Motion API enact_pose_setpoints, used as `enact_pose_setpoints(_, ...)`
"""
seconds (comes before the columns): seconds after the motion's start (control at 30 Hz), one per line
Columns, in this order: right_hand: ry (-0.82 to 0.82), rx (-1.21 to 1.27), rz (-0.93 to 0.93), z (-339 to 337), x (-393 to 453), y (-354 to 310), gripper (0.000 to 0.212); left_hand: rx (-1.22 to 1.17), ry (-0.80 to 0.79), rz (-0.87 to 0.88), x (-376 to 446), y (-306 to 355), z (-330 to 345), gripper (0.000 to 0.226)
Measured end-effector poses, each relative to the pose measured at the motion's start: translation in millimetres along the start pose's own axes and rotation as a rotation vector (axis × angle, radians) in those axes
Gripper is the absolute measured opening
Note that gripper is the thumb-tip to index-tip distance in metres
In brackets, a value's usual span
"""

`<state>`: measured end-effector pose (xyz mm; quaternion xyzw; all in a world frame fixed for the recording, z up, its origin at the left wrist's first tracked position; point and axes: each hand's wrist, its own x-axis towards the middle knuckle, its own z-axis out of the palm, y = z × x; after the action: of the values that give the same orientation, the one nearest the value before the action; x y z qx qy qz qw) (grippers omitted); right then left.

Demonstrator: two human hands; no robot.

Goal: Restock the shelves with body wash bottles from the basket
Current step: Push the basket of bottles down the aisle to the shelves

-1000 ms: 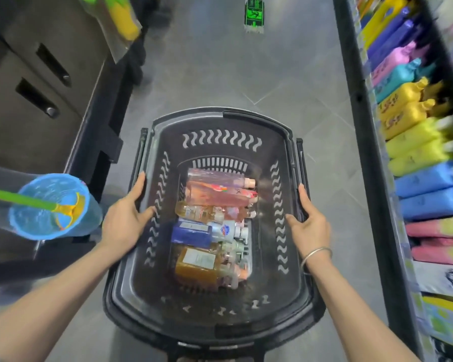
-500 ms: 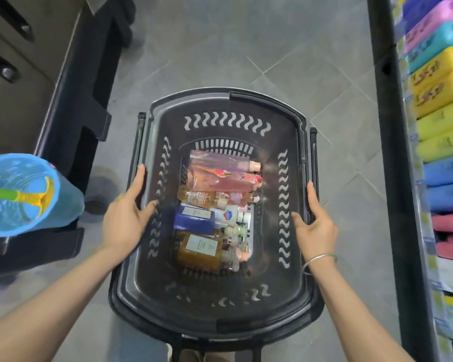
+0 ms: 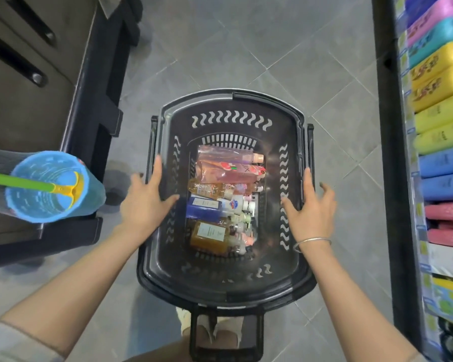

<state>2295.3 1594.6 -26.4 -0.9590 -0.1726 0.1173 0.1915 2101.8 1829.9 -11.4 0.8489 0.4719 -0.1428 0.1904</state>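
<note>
Black basket (image 3: 228,283) of body wash bottles (image 3: 220,197) between left grip (image 3: 144,205), right grip (image 3: 311,210), both spread, empty

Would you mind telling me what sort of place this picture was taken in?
Most likely a shop aisle. A shelf on the right holds rows of coloured bottles, a black shopping basket with toiletry bottles stands on the grey tiled floor.

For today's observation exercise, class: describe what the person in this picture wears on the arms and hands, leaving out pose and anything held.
The left hand is bare, with no ring or band visible; a light grey sleeve edge shows far up that arm at the frame's corner. The right hand is also bare, and a thin silver bangle circles its wrist. Both forearms are uncovered. No gloves or watch appear.
</note>
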Motion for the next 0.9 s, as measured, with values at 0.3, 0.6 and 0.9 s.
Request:
enact_pose_setpoints(0.3,0.187,0.258,-0.066,-141.4,-50.6,-101.0,0.057,-0.139,0.214,0.285,-67.0,62.5,-157.4,0.068)
enact_pose_setpoints(0.6,0.22,0.384,0.022,-290.8,-111.1,-179.7,0.056,-0.149,0.228,0.49,-154.9,105.7,-302.2,0.058)
enact_pose_setpoints(0.9,0.366,0.43,0.232,-328.0,-158.6,-232.6,0.054,-0.093,0.103,0.676,-163.0,129.2,-371.3,0.056)
